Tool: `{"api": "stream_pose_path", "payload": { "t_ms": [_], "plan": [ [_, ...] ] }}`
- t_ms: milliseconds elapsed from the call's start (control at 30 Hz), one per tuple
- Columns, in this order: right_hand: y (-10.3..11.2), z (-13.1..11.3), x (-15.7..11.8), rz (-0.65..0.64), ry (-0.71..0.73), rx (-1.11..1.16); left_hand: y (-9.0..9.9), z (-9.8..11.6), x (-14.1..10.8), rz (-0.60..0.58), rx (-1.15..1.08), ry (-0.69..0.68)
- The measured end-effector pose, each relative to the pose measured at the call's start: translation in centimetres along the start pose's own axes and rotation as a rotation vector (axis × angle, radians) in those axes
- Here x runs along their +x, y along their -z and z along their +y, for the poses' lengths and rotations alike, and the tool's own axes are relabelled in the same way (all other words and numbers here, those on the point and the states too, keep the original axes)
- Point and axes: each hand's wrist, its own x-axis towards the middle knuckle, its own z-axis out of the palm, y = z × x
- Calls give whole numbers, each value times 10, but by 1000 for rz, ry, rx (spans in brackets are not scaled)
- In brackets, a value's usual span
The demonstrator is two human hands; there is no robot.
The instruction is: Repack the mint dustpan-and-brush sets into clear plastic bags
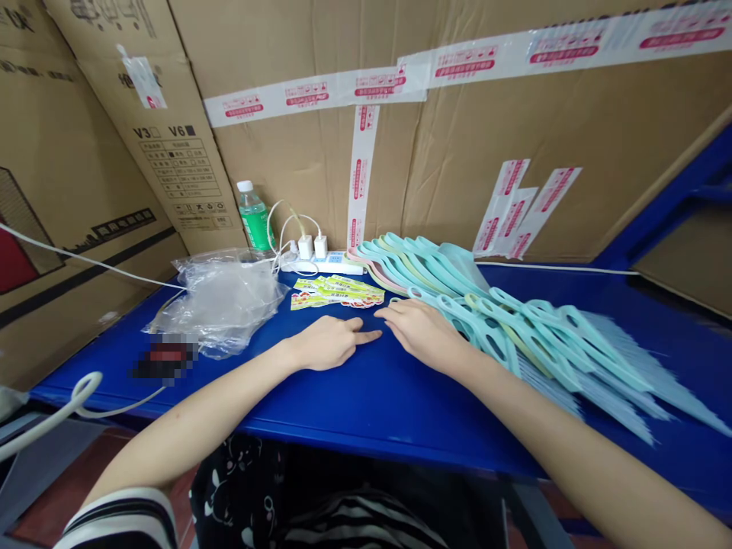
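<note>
My left hand (329,342) is over the blue table, index finger stretched to the right and the other fingers partly curled. Nothing shows in it. My right hand (424,329) faces it from the other side, its fingers stretched to the left and slightly bent, with no held thing visible. The fingertips of both hands are close together. Just beyond them is a loose pile of green, yellow and red printed labels (337,290). Right of my right hand, several mostly teal brushes (549,335) with holed handles and pale bristles overlap in a heap; my right forearm hides part of them.
Clear plastic bags (229,297) lie at left. A green-labelled bottle (255,217) stands behind them, beside a white power strip (325,264) with plugged-in chargers. A blurred dark object (165,358) lies near the left edge. Large taped cardboard boxes (297,160) wall the back.
</note>
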Motion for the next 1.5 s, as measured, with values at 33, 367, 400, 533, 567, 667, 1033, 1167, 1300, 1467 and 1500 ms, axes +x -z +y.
{"api": "stream_pose_path", "payload": {
  "t_ms": [33, 367, 400, 533, 567, 667, 1033, 1167, 1300, 1467, 1500],
  "plan": [
    [1, -1, 0, -12, -8, 2, 1, -1, -1, 19, -53, 0],
    [6, 0, -4, 5, -32, 25, 10, -10, -14, -225, -1018, -417],
    [6, 1, -4, 4, -33, 23, 9, -12, -14, -234, -1018, -418],
    [7, 0, -4, -37, -55, 32, 2, -19, -10, -1, -860, -198],
    [8, 0, -4, -49, -65, 36, 2, -19, -11, 33, -787, -135],
    [10, -2, -4, -72, -90, 45, 10, -15, -15, -149, -693, -213],
    [11, -2, -3, -159, -141, 76, 1, 2, 4, 11, -590, -60],
    [14, -6, -5, -161, -155, 83, 12, 16, 0, -400, -988, -541],
    [16, -6, -7, -212, -143, 25, 17, -8, -11, -246, -1079, -324],
    [14, -4, -7, -224, -129, -22, 9, -33, -19, 11, -717, 2],
    [13, -3, -7, -221, -131, -27, 11, -30, -20, -62, -695, -39]
  ]
}}
